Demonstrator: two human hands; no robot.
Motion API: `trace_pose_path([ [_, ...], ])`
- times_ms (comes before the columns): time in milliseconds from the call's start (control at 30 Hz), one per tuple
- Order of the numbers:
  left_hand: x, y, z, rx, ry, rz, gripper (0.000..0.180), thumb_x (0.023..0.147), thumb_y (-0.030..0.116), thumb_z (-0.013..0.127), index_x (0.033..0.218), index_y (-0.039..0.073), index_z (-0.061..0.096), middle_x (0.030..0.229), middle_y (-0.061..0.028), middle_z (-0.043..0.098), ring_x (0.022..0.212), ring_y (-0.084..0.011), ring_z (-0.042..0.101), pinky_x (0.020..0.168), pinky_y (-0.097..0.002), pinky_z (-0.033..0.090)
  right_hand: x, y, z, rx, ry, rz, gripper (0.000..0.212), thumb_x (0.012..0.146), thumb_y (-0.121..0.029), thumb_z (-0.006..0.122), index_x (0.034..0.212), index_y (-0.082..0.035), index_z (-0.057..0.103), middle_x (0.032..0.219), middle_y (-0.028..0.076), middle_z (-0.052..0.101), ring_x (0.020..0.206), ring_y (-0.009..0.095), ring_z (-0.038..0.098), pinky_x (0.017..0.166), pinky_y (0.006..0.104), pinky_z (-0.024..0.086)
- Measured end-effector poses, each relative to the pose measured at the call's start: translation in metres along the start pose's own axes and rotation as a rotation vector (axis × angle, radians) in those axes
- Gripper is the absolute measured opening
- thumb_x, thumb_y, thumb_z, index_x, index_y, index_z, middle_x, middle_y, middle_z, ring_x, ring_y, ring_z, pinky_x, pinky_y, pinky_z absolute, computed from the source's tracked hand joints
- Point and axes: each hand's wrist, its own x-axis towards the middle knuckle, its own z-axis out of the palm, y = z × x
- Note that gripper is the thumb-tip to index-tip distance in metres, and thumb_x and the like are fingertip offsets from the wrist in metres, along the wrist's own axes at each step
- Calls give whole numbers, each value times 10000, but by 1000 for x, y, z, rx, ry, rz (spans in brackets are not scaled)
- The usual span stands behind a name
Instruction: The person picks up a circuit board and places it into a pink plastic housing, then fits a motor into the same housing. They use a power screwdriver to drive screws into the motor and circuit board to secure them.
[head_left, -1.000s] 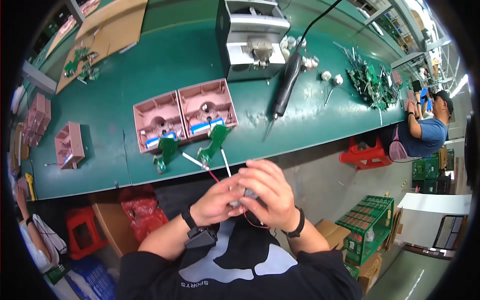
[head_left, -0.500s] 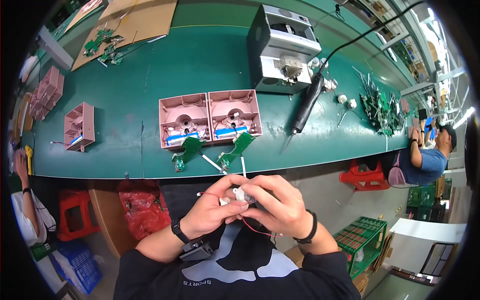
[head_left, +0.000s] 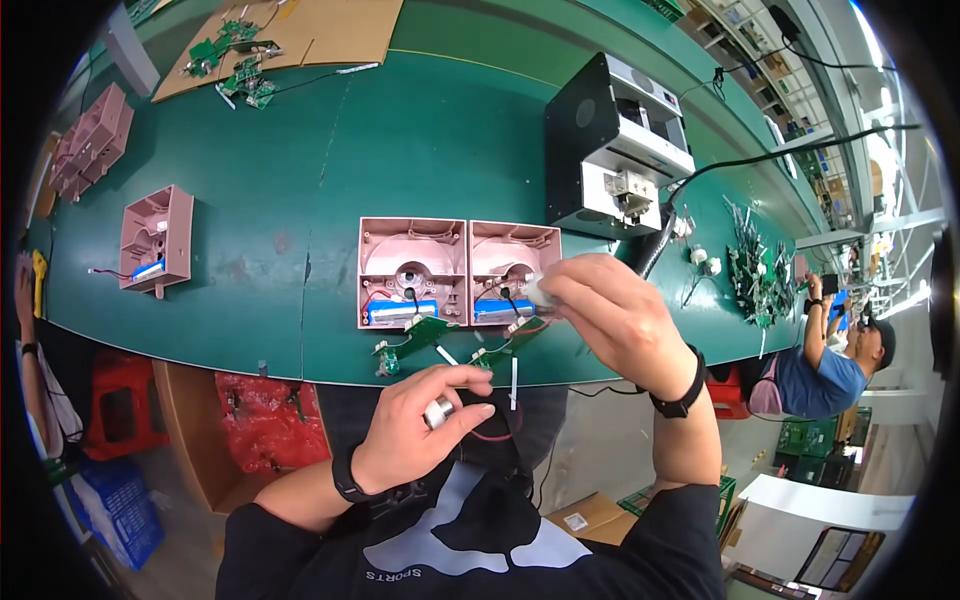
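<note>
My left hand (head_left: 425, 425) is closed around a small silver and white cylindrical part (head_left: 437, 412), just off the bench's front edge. A thin red wire (head_left: 492, 437) loops beside it. Reaching forward, my right hand (head_left: 630, 325) pinches a small white plastic part (head_left: 541, 291) at the right side of the right pink housing (head_left: 515, 236). The left pink housing (head_left: 412, 236) stands against it. Each holds a blue battery pack (head_left: 403, 312) and has a green circuit board (head_left: 432, 328) hanging out at its front. My right fingertips partly cover the white part.
A black and silver machine (head_left: 620, 150) stands behind, with a black electric screwdriver (head_left: 655, 245) beside it. Another pink housing (head_left: 158, 235) sits left. Circuit boards lie on cardboard (head_left: 340, 35); a wire pile (head_left: 755, 265) is at right. A co-worker (head_left: 835, 375) works far right; another person's arm (head_left: 30, 350) shows left.
My hands, formerly together over white parts, have separated. The right went forward to the right pink housing with a white part; the left stays back with the silver and white part. The view shifted.
</note>
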Motion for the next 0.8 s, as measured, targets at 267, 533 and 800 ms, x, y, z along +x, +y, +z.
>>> trace_pose_path([
  [267, -15, -15, -23, -742, -319, -512, 328, 986, 24, 680, 1301, 24, 588, 1184, -103, 675, 968, -175, 687, 821, -320, 564, 25, 28, 16, 49, -224, -211, 370, 726, -6, 813, 1074, -30, 688, 1098, 95, 712, 1001, 312, 689, 846, 425, 579],
  [533, -28, -16, -28, -972, -332, -386, 279, 1068, 105, 586, 1326, 5, 556, 1309, -138, 582, 1215, -238, 656, 930, -340, 553, 16, 28, 26, -130, -189, -269, 365, 732, -63, 811, 1082, -70, 707, 1112, 73, 702, 1009, 294, 680, 826, 412, 568],
  [800, -26, 1, -32, -920, -327, -465, 419, 1064, 287, 638, 1327, -37, 598, 1305, -136, 604, 1218, -253, 660, 914, -332, 555, 5, 22, 25, -200, -152, -246, 430, 707, -46, 791, 1130, -73, 719, 1094, 69, 695, 936, 287, 665, 787, 402, 544],
])
